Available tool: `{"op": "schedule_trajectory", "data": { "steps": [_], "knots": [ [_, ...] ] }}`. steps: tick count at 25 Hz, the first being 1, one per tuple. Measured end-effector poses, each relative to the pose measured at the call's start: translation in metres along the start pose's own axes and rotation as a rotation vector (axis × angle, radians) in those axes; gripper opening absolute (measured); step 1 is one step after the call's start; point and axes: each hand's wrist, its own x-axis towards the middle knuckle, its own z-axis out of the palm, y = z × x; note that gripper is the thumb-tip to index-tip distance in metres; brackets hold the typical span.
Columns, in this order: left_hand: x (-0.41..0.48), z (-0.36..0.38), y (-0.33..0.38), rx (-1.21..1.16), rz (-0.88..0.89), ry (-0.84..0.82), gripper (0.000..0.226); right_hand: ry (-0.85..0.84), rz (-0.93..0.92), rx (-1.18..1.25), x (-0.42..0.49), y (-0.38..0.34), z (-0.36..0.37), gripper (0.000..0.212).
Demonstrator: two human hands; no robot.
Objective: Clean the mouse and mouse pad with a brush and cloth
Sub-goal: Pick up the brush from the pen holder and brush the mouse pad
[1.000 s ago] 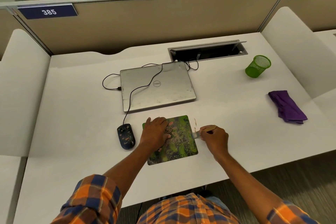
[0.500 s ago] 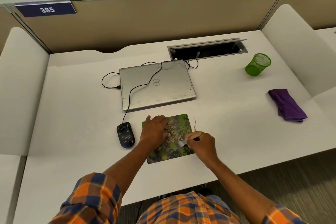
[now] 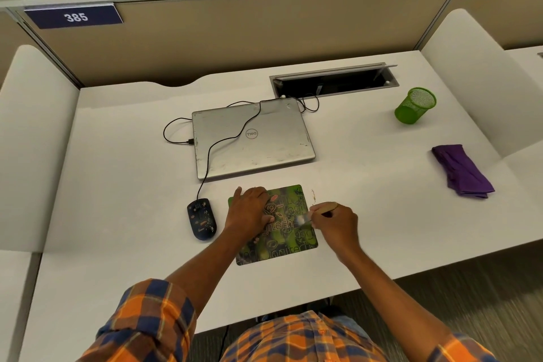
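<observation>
A green patterned mouse pad (image 3: 289, 247) lies near the desk's front edge. My left hand (image 3: 249, 213) presses flat on its left part. My right hand (image 3: 336, 222) grips a small wooden-handled brush (image 3: 305, 218), whose pale bristles touch the pad's right side. A thin line of brown crumbs (image 3: 313, 196) lies on the desk just off the pad's right edge. The dark wired mouse (image 3: 202, 219) sits to the left of the pad, apart from it. A folded purple cloth (image 3: 461, 170) lies far right on the desk.
A shut silver laptop (image 3: 252, 138) lies behind the pad, with the mouse cable (image 3: 235, 134) running over its lid. A green mesh pen cup (image 3: 415, 106) stands at the back right. An open cable hatch (image 3: 333, 84) is behind the laptop. White dividers (image 3: 35, 138) flank the desk.
My right hand swept the brush left onto the pad, then back right toward its edge. My left hand stayed pressed on the pad.
</observation>
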Motion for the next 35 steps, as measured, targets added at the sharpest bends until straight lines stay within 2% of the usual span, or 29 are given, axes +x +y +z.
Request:
{"op": "schedule_trajectory", "data": {
  "steps": [3, 6, 12, 16, 19, 26, 30, 35],
  "knots": [
    [0.000, -0.001, 0.000, -0.001, -0.001, -0.002, 0.066, -0.057, -0.039, -0.052, -0.003, 0.001, 0.014, 0.011],
    [-0.001, -0.001, 0.001, -0.003, -0.001, -0.002, 0.064, 0.004, 0.005, -0.036, 0.011, 0.006, 0.002, 0.009],
    [-0.001, -0.002, 0.001, 0.000, 0.000, -0.003, 0.064, 0.138, 0.034, -0.044, 0.031, 0.014, -0.024, 0.012],
    [-0.001, -0.002, 0.001, -0.005, -0.002, -0.001, 0.064, 0.061, 0.025, 0.017, 0.025, 0.000, -0.010, 0.018],
    [-0.002, -0.002, 0.001, -0.005, 0.000, 0.002, 0.064, 0.004, 0.014, 0.009, 0.023, -0.005, 0.003, 0.013],
    [-0.004, -0.002, 0.002, -0.006, -0.001, 0.011, 0.067, 0.120, 0.020, -0.053, 0.036, 0.004, -0.019, 0.013],
    [-0.005, -0.001, 0.004, -0.010, -0.003, 0.014, 0.065, 0.167, 0.043, 0.032, 0.036, 0.004, -0.030, 0.016],
    [-0.005, -0.003, 0.010, -0.069, -0.041, 0.030, 0.069, 0.127, 0.064, 0.173, 0.031, -0.006, -0.030, 0.026]
  ]
}}
